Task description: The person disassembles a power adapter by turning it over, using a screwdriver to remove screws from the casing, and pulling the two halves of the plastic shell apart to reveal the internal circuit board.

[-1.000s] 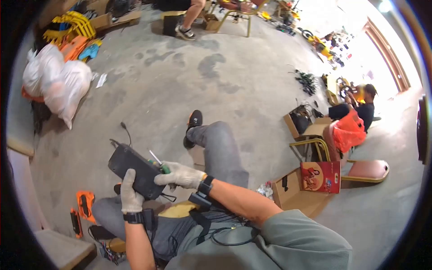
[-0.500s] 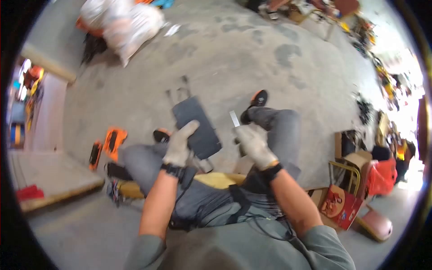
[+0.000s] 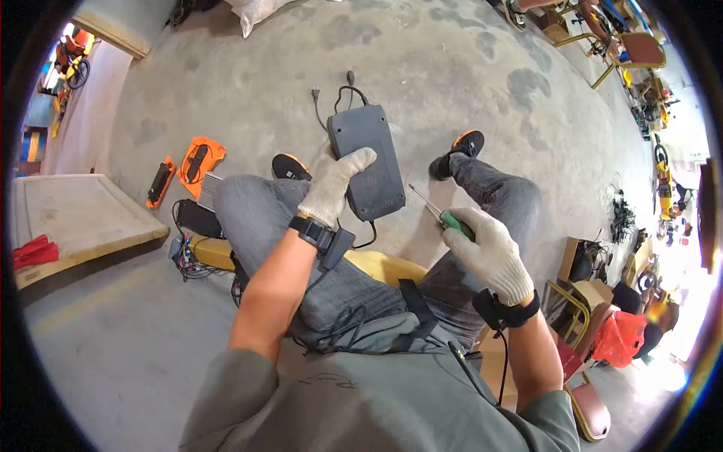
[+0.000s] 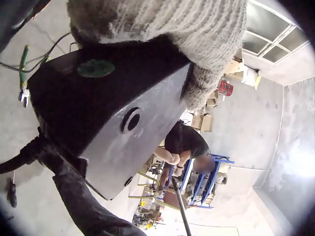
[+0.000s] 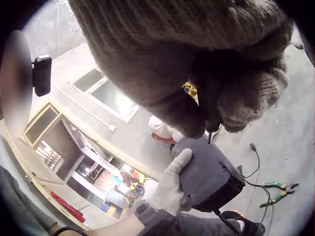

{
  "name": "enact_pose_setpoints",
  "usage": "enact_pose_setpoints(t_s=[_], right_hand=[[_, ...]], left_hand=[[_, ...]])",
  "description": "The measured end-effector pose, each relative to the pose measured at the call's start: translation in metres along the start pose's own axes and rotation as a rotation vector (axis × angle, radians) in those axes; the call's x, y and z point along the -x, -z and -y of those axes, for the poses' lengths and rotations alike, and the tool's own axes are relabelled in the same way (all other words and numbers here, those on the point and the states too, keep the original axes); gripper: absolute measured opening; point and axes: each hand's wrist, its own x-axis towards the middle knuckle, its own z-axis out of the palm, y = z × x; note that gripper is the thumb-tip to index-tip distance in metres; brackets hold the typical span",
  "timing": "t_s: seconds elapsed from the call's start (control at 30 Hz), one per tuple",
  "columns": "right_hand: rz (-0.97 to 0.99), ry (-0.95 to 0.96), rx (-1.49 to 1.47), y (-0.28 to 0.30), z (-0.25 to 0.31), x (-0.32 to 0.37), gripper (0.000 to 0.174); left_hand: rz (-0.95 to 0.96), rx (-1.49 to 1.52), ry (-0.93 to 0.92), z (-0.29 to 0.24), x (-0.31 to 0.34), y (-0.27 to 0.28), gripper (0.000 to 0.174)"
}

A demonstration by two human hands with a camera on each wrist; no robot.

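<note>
My gloved left hand (image 3: 339,184) grips a dark grey plastic box (image 3: 385,169) by its left side, thumb across the broad face. Screw holes show at the box's corners. Cords come out of both short ends, and two plugs (image 3: 350,77) dangle past the far end. To the right, apart from the box, my gloved right hand (image 3: 488,252) holds a screwdriver (image 3: 456,224) by its green handle, the shaft slanting up and left towards the box. In the right wrist view the glove hides most of the screwdriver.
Green-handled pliers (image 5: 273,198) lie on the floor beyond the box. An orange case (image 3: 202,160) and a black pack (image 3: 197,218) lie by my left leg. A low board (image 3: 90,215) stands at left; chairs and a red bag (image 3: 619,337) are at right.
My right hand, earlier at the box, has drawn away to the right with the screwdriver. The box has turned more upright in the left hand. The head view has swung left.
</note>
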Motion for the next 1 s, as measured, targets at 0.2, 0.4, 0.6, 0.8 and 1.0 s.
enact_pose_setpoints(t_s=[0.2, 0.4, 0.6, 0.8, 1.0], right_hand=[[-0.085, 0.118, 0.020, -0.009, -0.002, 0.012, 0.033], [-0.106, 0.155, 0.044, -0.010, -0.003, 0.009, 0.032], [-0.121, 0.159, 0.033, -0.012, 0.000, 0.008, 0.031], [-0.127, 0.176, 0.057, -0.014, 0.005, 0.004, 0.029], [-0.125, 0.222, 0.110, -0.016, 0.007, 0.001, 0.028]], left_hand=[[-0.004, 0.014, -0.006, 0.005, -0.003, 0.003, 0.057], [-0.020, 0.011, 0.051, -0.004, 0.002, -0.001, 0.055], [-0.016, 0.036, 0.061, -0.008, 0.007, -0.008, 0.053], [0.015, -0.011, 0.028, -0.004, 0.003, -0.003, 0.056], [-0.025, -0.012, 0.013, -0.004, 0.003, -0.004, 0.059]])
